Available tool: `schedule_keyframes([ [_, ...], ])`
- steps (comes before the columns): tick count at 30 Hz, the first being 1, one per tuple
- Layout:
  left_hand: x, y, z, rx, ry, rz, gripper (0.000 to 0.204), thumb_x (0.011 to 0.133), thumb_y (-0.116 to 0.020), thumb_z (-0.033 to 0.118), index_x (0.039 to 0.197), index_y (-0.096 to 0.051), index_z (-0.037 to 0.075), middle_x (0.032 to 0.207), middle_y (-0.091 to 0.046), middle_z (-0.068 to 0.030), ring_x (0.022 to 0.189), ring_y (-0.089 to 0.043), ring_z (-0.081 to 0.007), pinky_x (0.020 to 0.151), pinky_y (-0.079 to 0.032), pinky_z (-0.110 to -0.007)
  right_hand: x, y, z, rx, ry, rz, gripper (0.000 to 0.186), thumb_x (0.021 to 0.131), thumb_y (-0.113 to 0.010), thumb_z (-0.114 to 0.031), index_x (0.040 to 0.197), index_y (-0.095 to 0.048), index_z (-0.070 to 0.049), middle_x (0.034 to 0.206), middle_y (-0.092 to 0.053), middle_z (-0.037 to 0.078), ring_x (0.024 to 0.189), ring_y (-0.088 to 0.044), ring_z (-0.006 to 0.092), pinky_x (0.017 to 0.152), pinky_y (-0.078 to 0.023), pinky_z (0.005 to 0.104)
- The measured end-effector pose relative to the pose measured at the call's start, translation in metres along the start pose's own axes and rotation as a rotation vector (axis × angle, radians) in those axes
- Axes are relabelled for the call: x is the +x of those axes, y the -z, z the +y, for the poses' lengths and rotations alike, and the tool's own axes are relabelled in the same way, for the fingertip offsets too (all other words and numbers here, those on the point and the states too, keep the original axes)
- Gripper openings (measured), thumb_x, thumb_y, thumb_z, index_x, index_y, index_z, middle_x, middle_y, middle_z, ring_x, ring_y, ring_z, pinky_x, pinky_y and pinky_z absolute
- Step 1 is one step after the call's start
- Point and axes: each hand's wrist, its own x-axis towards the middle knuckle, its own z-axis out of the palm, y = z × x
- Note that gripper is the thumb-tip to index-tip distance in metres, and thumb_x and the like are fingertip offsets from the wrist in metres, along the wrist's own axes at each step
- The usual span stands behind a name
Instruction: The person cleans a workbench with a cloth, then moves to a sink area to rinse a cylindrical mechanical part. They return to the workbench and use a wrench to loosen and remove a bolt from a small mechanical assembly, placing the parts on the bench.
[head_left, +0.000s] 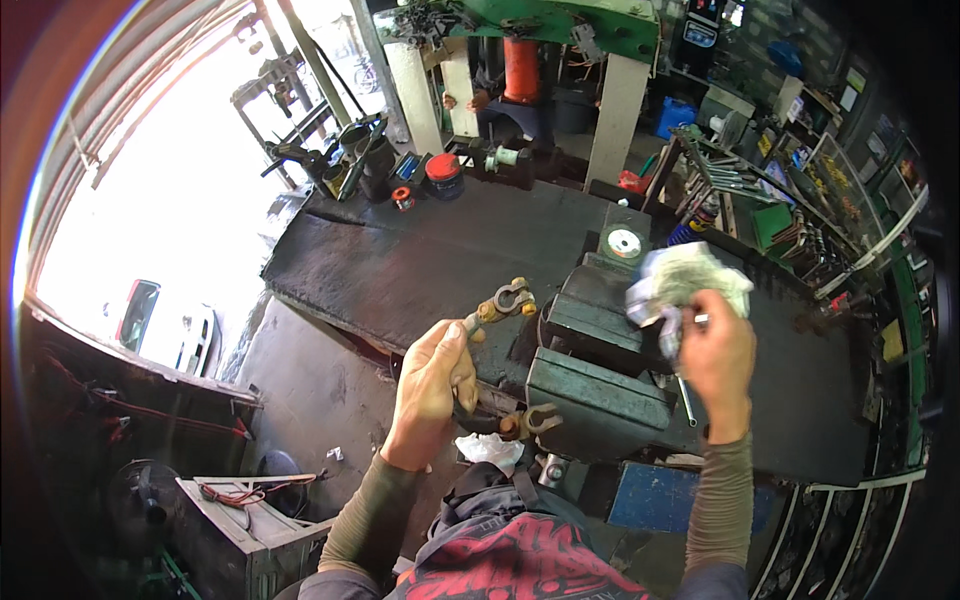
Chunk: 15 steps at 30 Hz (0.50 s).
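Observation:
My left hand (430,390) is closed around a short battery cable (466,420), in front of the bench vise. Two worn brass-coloured terminal clamps stick out of the grip: an upper clamp (511,297) with a rusty bolt, and a lower clamp (540,420) hanging below the fist. On the right, my right hand (720,355) grips a crumpled pale rag (692,276), held up above the bench and blurred at its edges. Between the hands sits the dark vise (595,395), its jaws apart. A slim wrench (686,402) lies beside it, under my right hand.
A dark workbench (400,265) carries a red-lidded tub (444,170) and a spool (402,198) at its far left. Behind the vise lies a round disc (624,243). A green press frame (560,20) stands beyond, with a person's hand (480,98) there. Tool racks (725,175) line the right.

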Motion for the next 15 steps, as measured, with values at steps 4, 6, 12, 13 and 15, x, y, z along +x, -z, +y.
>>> schedule_keyframes([
  [4,0.029,-0.005,-0.001,0.116,-0.035,-0.001,0.035,0.113,-0.047,0.032,0.109,-0.06,0.0,0.064,-0.04,0.0059,0.046,-0.039,-0.0045,0.045,-0.038,-0.021,0.003,-0.004,0.109,-0.164,-0.281,-0.078,0.027,0.093,-0.074,-0.022,0.112,-0.067,-0.004,0.108,-0.072,0.018,0.095,-0.07,0.0391,0.079,-0.053,0.0495],
  [6,0.046,-0.008,-0.002,0.087,-0.014,0.001,0.035,0.113,-0.048,0.031,0.11,-0.061,-0.001,0.065,-0.041,0.0067,0.048,-0.039,-0.0037,0.045,-0.036,-0.021,-0.017,-0.02,0.137,-0.19,-0.352,-0.096,0.034,0.092,-0.074,-0.021,0.119,-0.067,-0.002,0.108,-0.073,0.021,0.099,-0.069,0.04,0.082,-0.053,0.0465],
  [12,0.115,0.002,-0.006,0.238,-0.015,-0.136,0.035,0.112,-0.05,0.031,0.108,-0.063,-0.002,0.064,-0.041,0.0071,0.049,-0.038,-0.0033,0.047,-0.037,-0.021,-0.181,-0.083,0.187,0.396,-0.936,-0.141,0.026,0.1,-0.063,-0.02,0.115,-0.069,0.001,0.074,-0.064,0.007,0.064,-0.06,0.0173,0.058,-0.047,0.0378],
  [13,0.125,0.003,-0.007,0.236,-0.002,-0.155,0.035,0.112,-0.05,0.03,0.108,-0.063,-0.003,0.063,-0.041,0.0071,0.05,-0.038,-0.0034,0.047,-0.037,-0.021,-0.202,-0.086,0.167,0.433,-1.096,-0.146,0.025,0.102,-0.062,-0.021,0.114,-0.07,-0.001,0.073,-0.063,0.005,0.059,-0.057,0.0151,0.053,-0.044,0.0353],
  [15,0.144,0.003,-0.012,0.241,0.025,-0.204,0.036,0.112,-0.049,0.029,0.106,-0.064,-0.003,0.063,-0.041,0.0068,0.051,-0.038,-0.0036,0.047,-0.038,-0.023,-0.239,-0.089,0.129,0.473,-1.301,-0.174,0.024,0.104,-0.062,-0.023,0.113,-0.071,-0.003,0.072,-0.062,0.003,0.053,-0.053,0.0119,0.045,-0.039,0.0319],
])
